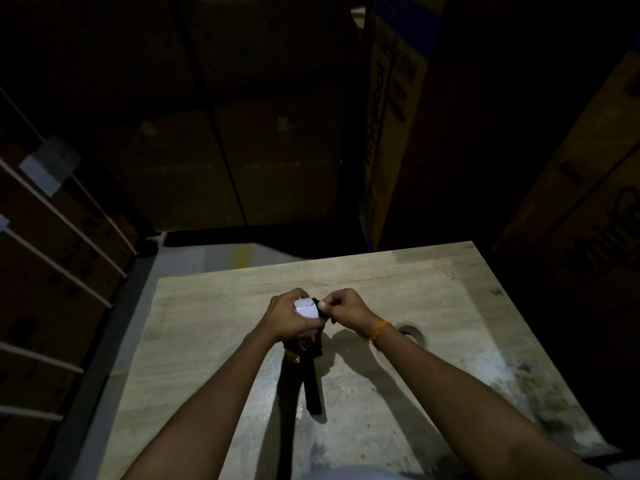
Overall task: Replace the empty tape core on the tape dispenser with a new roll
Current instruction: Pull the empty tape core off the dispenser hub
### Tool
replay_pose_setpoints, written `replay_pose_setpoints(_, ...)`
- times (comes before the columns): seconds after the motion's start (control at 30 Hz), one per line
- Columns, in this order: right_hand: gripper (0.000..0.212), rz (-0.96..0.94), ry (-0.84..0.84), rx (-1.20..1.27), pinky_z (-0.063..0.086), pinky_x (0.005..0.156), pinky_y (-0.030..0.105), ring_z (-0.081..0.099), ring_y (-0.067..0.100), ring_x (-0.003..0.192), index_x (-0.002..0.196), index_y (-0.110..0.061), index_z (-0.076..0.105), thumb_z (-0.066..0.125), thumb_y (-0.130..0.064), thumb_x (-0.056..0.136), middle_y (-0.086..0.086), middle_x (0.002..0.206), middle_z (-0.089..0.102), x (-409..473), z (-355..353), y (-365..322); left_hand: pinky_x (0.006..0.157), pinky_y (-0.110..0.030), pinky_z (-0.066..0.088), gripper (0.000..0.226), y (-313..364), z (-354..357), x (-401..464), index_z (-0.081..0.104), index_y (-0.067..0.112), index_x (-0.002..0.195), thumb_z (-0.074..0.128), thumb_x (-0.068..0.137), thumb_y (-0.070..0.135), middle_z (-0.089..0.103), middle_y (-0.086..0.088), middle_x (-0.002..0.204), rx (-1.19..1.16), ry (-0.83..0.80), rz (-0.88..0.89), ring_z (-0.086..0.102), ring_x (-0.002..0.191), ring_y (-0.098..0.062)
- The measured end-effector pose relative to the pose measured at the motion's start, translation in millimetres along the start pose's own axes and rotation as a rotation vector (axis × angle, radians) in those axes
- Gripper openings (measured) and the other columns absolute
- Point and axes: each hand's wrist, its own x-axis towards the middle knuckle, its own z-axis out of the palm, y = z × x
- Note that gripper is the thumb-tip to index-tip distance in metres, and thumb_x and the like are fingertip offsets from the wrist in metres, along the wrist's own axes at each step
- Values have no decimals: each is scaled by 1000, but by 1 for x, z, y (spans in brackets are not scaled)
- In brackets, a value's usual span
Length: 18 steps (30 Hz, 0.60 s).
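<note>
A black tape dispenser [312, 379] stands over the middle of the wooden table [433, 292], its handle pointing toward me. My left hand [289, 318] is wrapped around a pale, glossy tape roll [306, 308] at the dispenser's top end. My right hand [344, 306] is pinched at the roll's right edge; what its fingertips grip is too small to tell. A brown empty tape core [412, 332] lies flat on the table just right of my right wrist.
Tall cardboard boxes [398, 116] stand behind and to the right of the table, in deep shadow. Strapped cartons [52, 244] line the left side. A strip of grey floor [194, 254] shows beyond the table's far left corner.
</note>
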Motion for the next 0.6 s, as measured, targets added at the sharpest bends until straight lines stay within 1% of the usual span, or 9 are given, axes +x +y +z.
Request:
replay_pose_setpoints(0.07, 11, -39, -60, 27, 57, 72, 31, 67, 16, 80, 95, -7, 72, 71, -17, 95, 12, 92, 72, -4, -7, -1, 75, -39, 64, 44, -3, -1, -1, 73, 30, 92, 89, 57, 50, 75, 7, 93, -46, 13, 3, 71, 86, -11)
replay_pose_setpoints(0.1, 23, -32, -86, 69, 58, 79, 31, 68, 18, 90, 105, -7, 69, 76, -23, 91, 11, 105, 70, -4, -11, 1, 77, -39, 64, 44, -4, -2, -2, 74, 30, 93, 89, 57, 50, 76, 8, 94, -65, 12, 7, 72, 87, -9)
replay_pose_setpoints(0.17, 64, 10, -201, 123, 55, 99, 36, 62, 19, 119, 131, -16, 58, 88, -31, 77, 3, 133, 61, -7, -21, 6, 82, -38, 64, 45, -6, -5, -2, 77, 30, 97, 91, 59, 51, 77, 9, 97, -93, -4, 19, 72, 92, -8)
replay_pose_setpoints(0.2, 80, 27, -263, 100, 50, 108, 39, 56, 18, 130, 139, -22, 52, 92, -31, 70, -1, 141, 55, -8, -24, 7, 83, -38, 63, 46, -7, -7, -3, 77, 30, 99, 92, 61, 50, 76, 10, 99, -103, -18, 30, 71, 94, -8)
replay_pose_setpoints(0.23, 91, 30, -312, 68, 44, 114, 40, 51, 17, 135, 144, -26, 48, 95, -28, 66, -3, 145, 53, -8, -26, 7, 84, -38, 63, 47, -7, -8, -4, 77, 30, 101, 93, 61, 49, 76, 11, 101, -110, -30, 41, 71, 96, -8)
replay_pose_setpoints(0.27, 96, 32, -338, 40, 41, 116, 41, 50, 15, 137, 146, -28, 47, 96, -24, 64, -5, 145, 54, -8, -26, 7, 85, -37, 63, 49, -7, -9, -4, 78, 30, 104, 94, 62, 48, 76, 11, 104, -122, -37, 47, 71, 98, -9)
replay_pose_setpoints(0.37, 92, 2, -322, 0, 43, 115, 47, 55, 12, 133, 141, -27, 53, 96, -17, 61, -6, 139, 61, -5, -22, 1, 85, -38, 63, 52, -5, -11, -6, 77, 26, 110, 97, 65, 42, 76, 6, 107, -203, -54, 53, 72, 98, -11)
replay_pose_setpoints(0.5, 85, -75, -279, -102, 45, 112, 47, 58, 9, 127, 135, -30, 59, 96, -23, 59, -11, 131, 65, -7, -27, -11, 88, -43, 62, 44, 3, -13, -4, 74, 22, 109, 95, 72, 33, 74, -1, 106, -282, -100, 21, 72, 100, -19)
replay_pose_setpoints(0.6, 83, -125, -274, -202, 49, 109, 42, 62, 5, 118, 132, -27, 61, 97, -30, 58, -13, 125, 66, -8, -34, -20, 91, -46, 62, 55, 2, -14, -2, 71, 21, 112, 93, 67, 45, 73, -3, 110, -292, -156, -12, 72, 104, -23)
